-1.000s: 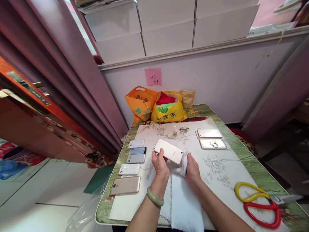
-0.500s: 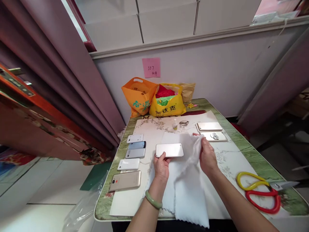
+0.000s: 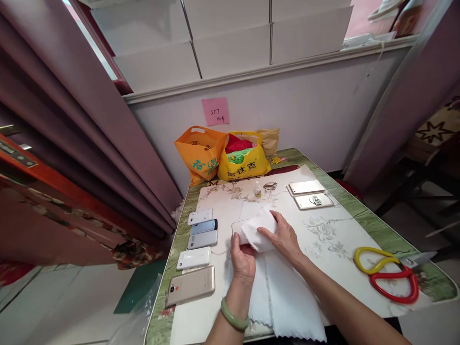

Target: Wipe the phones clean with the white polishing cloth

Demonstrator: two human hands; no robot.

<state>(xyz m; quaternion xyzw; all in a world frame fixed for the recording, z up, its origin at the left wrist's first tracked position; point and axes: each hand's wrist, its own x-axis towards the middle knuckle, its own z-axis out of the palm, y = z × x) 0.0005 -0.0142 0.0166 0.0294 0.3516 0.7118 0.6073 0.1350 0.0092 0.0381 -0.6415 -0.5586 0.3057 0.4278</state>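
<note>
My left hand (image 3: 243,258), with a green bangle on the wrist, grips a pale smartphone (image 3: 236,226) by its lower left part. A white cloth (image 3: 259,232) with a scalloped edge covers most of the phone's back. My right hand (image 3: 284,237) is closed on that cloth and presses it against the phone, thumb on top. More white fabric (image 3: 293,297) spreads over the table below both hands; whether it is the same piece I cannot tell. To the left lie several phones in a column, the nearest a gold phone (image 3: 191,286) with its back up.
Two gold phones (image 3: 306,188) lie at the right rear. Scissors (image 3: 391,273) with yellow and red handles rest at the right edge. Toward the back are a small bottle (image 3: 258,190), glasses (image 3: 270,186), an orange bag (image 3: 201,155) and a yellow bag (image 3: 243,163).
My right hand has brought the cloth left onto the phone's back, which was bare before. The left hand still holds the phone. The camera view has shifted a little.
</note>
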